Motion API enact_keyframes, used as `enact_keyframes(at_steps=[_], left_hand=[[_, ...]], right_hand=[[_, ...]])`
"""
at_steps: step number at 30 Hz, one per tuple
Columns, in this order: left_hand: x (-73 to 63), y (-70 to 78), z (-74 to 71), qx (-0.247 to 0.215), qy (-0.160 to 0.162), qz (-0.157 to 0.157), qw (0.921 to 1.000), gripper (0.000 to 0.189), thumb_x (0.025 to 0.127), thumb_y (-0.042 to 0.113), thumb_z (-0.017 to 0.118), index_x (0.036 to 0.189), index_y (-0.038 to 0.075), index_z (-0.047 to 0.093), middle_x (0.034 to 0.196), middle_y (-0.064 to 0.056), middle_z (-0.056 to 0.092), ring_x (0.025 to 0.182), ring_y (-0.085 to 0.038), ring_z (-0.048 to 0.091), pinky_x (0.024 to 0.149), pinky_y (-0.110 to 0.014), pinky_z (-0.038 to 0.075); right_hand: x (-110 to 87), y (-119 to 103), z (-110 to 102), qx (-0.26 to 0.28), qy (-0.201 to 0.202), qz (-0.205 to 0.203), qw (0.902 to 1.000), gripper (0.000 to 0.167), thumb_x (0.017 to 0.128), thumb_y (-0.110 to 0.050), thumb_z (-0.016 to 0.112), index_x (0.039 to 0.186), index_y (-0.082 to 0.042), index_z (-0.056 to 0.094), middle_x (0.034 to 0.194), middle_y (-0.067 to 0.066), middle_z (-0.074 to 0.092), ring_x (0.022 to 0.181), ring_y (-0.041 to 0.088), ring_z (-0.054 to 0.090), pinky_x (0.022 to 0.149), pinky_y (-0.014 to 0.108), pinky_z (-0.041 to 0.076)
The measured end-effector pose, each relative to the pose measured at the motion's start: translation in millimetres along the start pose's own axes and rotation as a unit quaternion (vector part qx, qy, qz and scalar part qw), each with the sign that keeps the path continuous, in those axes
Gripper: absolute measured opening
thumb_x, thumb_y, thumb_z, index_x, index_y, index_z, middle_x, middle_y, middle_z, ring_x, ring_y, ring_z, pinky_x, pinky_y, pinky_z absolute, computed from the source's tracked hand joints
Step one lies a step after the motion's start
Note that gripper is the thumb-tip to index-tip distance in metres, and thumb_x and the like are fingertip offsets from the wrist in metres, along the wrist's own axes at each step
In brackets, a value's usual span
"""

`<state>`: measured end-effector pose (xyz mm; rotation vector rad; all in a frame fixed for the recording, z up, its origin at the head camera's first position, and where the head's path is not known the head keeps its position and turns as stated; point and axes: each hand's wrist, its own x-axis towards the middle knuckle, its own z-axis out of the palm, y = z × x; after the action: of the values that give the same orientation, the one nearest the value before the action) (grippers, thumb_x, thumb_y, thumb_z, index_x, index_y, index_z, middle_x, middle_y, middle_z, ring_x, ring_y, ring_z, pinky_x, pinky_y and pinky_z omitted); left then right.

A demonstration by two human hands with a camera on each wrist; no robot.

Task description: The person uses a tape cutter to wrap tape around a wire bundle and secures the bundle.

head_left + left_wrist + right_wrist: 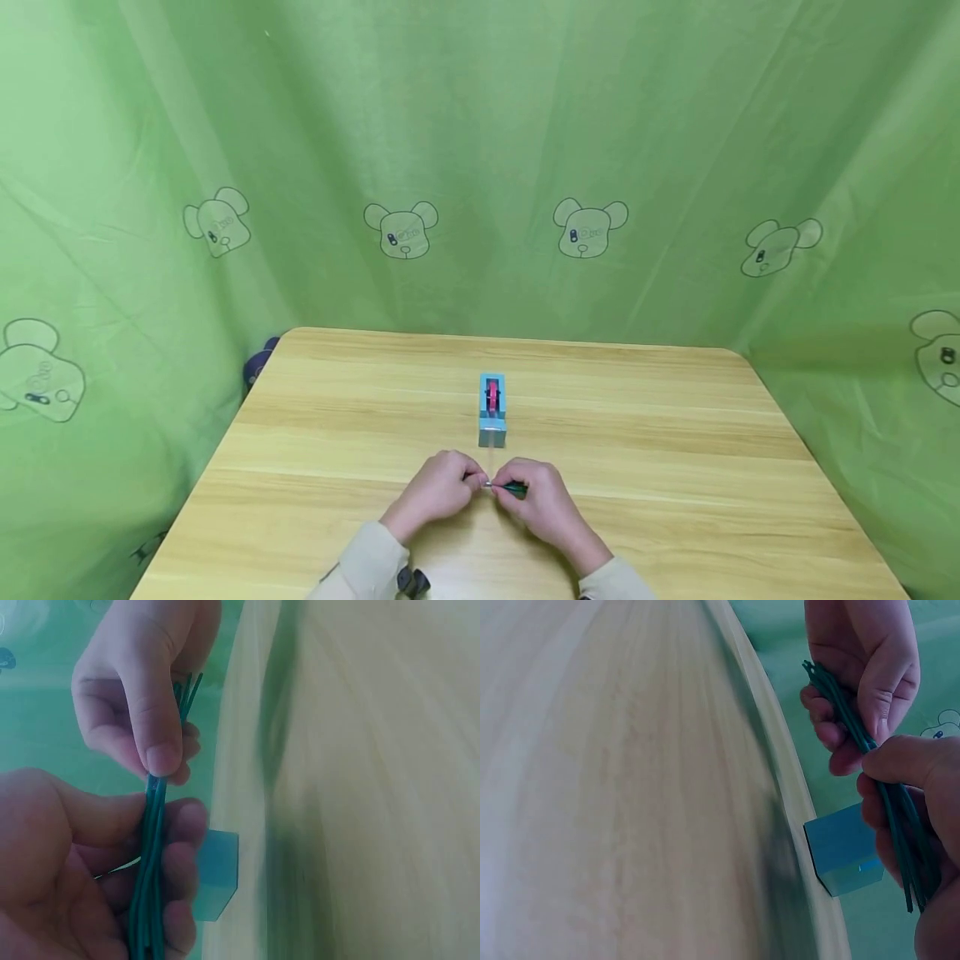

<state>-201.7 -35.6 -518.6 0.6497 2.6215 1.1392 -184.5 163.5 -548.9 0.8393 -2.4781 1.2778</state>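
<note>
Both hands meet in front of a blue tape dispenser (492, 437) and hold a bundle of thin green wire-like sticks (150, 862). My left hand (444, 485) grips one end, its thumb and curled fingers around the sticks. My right hand (542, 502) pinches the bundle close beside it, with loose ends (909, 892) fanning out past the palm. From the dispenser, a clear strip of tape (491, 459) runs toward the fingertips at the middle of the bundle. Part of the bundle is hidden by the fingers.
A red tape core (492, 395) sits inside the dispenser. The wooden table (675, 433) spreads around the hands, with green curtains (480, 150) behind it and at both sides. Something dark purple (257, 364) shows beyond the table's far left edge.
</note>
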Motion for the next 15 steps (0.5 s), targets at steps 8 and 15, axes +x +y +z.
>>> enact_keyframes(at_steps=[8,15], left_hand=[[1.6,-2.4,3.4,0.000,-0.005,0.001,1.0000,0.017,0.095,0.020,0.067,0.084,0.012,0.077,0.064,0.006,0.063,0.051,-0.005,0.049,0.055,-0.023,0.043],[0.9,-2.7,13.7,-0.012,0.033,-0.004,0.9994,0.014,0.093,0.016,0.069,0.082,0.012,0.077,0.071,0.008,0.067,0.054,-0.004,0.051,0.056,-0.022,0.045]], right_hand=[[-1.4,0,0,-0.043,0.021,-0.024,0.9986,0.018,0.075,0.003,0.082,0.080,-0.013,0.073,0.086,-0.011,0.069,0.081,0.005,0.065,0.076,0.027,0.056],[-1.4,0,-2,-0.037,0.005,0.017,0.9992,0.018,0.076,0.001,0.082,0.082,-0.014,0.074,0.086,-0.014,0.069,0.081,0.005,0.065,0.077,0.029,0.056]])
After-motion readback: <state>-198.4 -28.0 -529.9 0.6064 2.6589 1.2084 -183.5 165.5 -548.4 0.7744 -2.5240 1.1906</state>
